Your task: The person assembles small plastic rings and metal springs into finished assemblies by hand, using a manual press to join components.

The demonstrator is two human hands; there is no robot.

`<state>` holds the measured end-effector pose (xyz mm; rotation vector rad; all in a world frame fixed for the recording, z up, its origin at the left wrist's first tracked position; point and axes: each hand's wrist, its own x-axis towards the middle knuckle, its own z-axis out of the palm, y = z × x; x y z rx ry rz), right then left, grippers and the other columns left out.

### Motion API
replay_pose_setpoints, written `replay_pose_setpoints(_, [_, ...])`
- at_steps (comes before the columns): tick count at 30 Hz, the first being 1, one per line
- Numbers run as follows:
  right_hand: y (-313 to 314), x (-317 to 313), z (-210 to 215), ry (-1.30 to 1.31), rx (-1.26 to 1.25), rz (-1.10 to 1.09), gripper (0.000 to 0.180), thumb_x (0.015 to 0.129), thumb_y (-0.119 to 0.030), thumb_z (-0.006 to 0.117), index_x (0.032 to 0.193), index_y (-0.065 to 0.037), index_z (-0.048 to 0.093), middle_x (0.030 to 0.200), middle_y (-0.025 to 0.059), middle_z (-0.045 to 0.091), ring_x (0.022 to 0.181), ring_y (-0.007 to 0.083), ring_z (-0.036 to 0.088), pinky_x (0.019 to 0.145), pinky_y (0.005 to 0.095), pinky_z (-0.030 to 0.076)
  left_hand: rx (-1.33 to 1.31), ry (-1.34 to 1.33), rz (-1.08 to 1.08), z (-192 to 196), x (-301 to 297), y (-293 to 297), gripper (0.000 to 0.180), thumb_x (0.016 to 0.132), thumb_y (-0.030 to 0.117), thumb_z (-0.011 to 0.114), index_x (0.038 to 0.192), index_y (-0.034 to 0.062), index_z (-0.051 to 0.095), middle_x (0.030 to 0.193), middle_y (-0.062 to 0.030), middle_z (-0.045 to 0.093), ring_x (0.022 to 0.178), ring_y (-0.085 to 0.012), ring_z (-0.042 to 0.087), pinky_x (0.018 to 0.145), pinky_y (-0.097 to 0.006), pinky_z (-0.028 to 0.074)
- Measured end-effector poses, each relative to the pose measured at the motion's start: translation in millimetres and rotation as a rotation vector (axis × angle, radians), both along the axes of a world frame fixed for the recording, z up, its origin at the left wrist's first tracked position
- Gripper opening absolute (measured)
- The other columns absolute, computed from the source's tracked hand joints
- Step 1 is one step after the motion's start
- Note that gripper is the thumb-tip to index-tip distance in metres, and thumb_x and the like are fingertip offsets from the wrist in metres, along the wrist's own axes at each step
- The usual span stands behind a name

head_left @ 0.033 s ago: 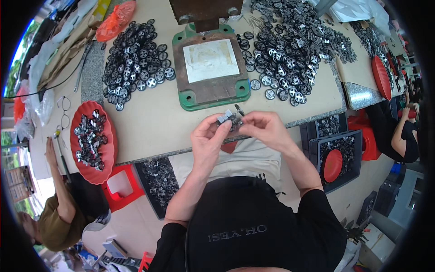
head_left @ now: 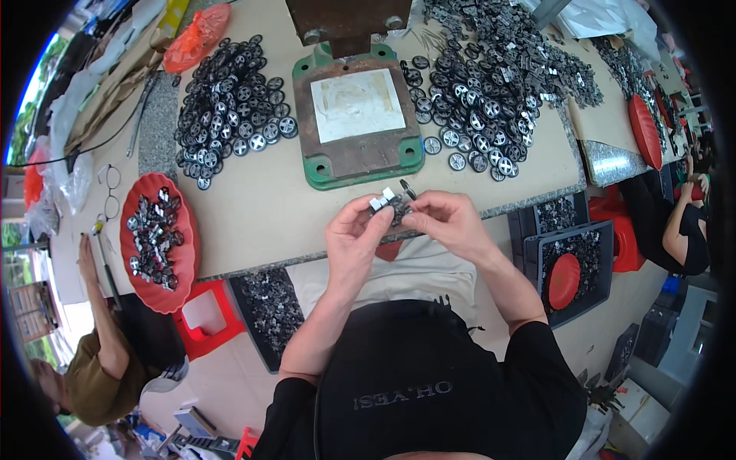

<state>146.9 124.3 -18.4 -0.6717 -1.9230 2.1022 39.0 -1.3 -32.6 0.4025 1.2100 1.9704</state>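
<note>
Head view, left hand [head_left: 354, 230] & right hand [head_left: 447, 218] pinching small metal parts [head_left: 386, 203] betw. fingertips

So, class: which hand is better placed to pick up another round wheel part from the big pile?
Probably the right hand: the big pile lies on its side. The left hand grips the small metal pieces, so it looks busier.

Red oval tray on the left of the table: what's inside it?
The red tray holds a loose heap of small dark and silvery metal parts, bunched along its middle. The tray floor beneath the heap is covered, so any parts lower down cannot be seen.
</note>
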Motion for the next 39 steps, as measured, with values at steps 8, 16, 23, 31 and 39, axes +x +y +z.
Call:
replay_pose_setpoints(8, [13,-17,56,0.034,0.663,0.097,0.016,0.075,-0.011,0.065,0.086,0.001,0.062,0.068,0.0071,0.058,0.059,0.0143,0.058,0.052,0.0247,0.045,-0.108,0.588,-0.158,23,-32,0,0.024,0.075,-0.001,0.062,0.099,0.0009,0.061,0.091,-0.0034,0.06,0.077,-0.0079,0.051,0.065,-0.022,0.042])
replay_pose_setpoints(16, [16,-25,41,0.095,0.795,-0.048,0.022,0.077,-0.017,0.064,0.091,-0.002,0.059,0.079,0.0113,0.059,0.066,0.0229,0.06,0.057,0.0315,0.047,-0.22,0.665,0.045,48,-94,47,0.023,0.077,0.004,0.063,0.098,-0.0026,0.06,0.091,-0.0053,0.062,0.083,-0.0086,0.057,0.073,-0.023,0.045])
replay_pose_setpoints(23, [24,-8,23,-0.014,0.827,0.025,0.018,0.078,-0.017,0.061,0.089,-0.002,0.061,0.077,0.0123,0.059,0.066,0.0275,0.058,0.062,0.0349,0.046,-0.278,0.903,0.221,20,-123,78,0.026,0.072,0.01,0.067,0.094,-0.0024,0.062,0.095,-0.0141,0.062,0.079,-0.0174,0.061,0.074,-0.027,0.045])
replay_pose_setpoints(31, [46,-7,38,0.009,0.881,0.011,0.016,0.078,-0.015,0.061,0.088,-0.002,0.061,0.076,0.0118,0.059,0.065,0.0277,0.057,0.061,0.0342,0.046,-0.265,1.067,0.294,17,-124,92,0.02,0.07,0.014,0.068,0.085,0.0006,0.064,0.095,-0.0112,0.062,0.075,-0.0196,0.061,0.08,-0.032,0.04])
replay_pose_setpoints(39, [108,-6,162,0.228,1.144,-0.289,0.014,0.078,-0.01,0.061,0.085,0.002,0.062,0.071,0.0068,0.06,0.061,0.0123,0.054,0.055,0.0251,0.043,-0.326,1.143,0.287,6,-119,77,0.02,0.07,0.017,0.068,0.082,0.0015,0.064,0.099,-0.01,0.061,0.093,-0.0219,0.056,0.085,-0.033,0.033])
